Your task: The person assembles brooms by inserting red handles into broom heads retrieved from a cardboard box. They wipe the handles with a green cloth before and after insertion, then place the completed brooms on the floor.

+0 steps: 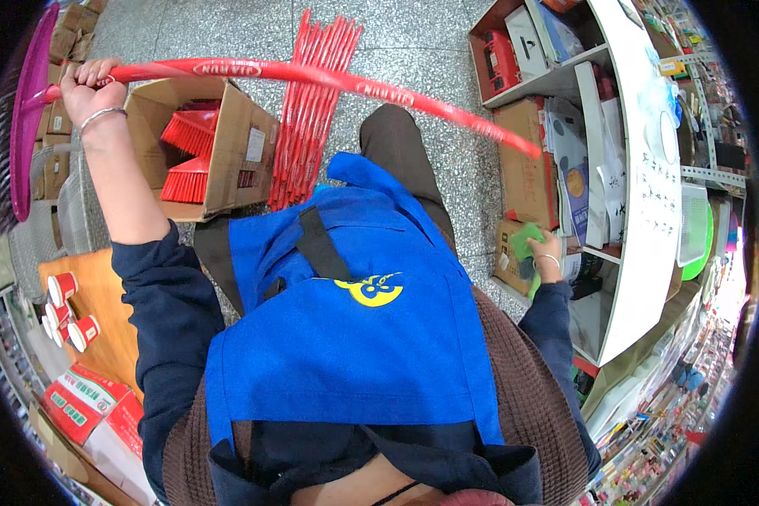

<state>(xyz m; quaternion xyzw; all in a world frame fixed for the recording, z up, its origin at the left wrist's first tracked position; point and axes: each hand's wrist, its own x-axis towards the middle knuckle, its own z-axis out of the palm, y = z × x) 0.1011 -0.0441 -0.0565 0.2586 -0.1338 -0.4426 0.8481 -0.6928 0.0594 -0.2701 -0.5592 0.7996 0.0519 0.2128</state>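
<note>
My left hand (pixel 93 88) is closed round the red handle of a broom (pixel 270 69), close to its purple head (pixel 32 118) with dark bristles. The handle stretches across to the right, above the floor. A green cloth (pixel 527 250) is bunched in my right hand (pixel 546 253), low beside the white shelf unit. Beneath the handle, a bundle of red broom sticks (pixel 308 126) lies on the floor. Left of it, an open cardboard box (pixel 244 156) holds red broom heads (pixel 190 156).
The white shelf unit (pixel 641 211) on the right holds boxes, papers and a red case (pixel 500 63). At left stands a wooden table (pixel 114 295) with red-and-white paper cups (pixel 83 331); a red-and-white carton (pixel 84 405) is below. Crowded shelves of goods line the right edge.
</note>
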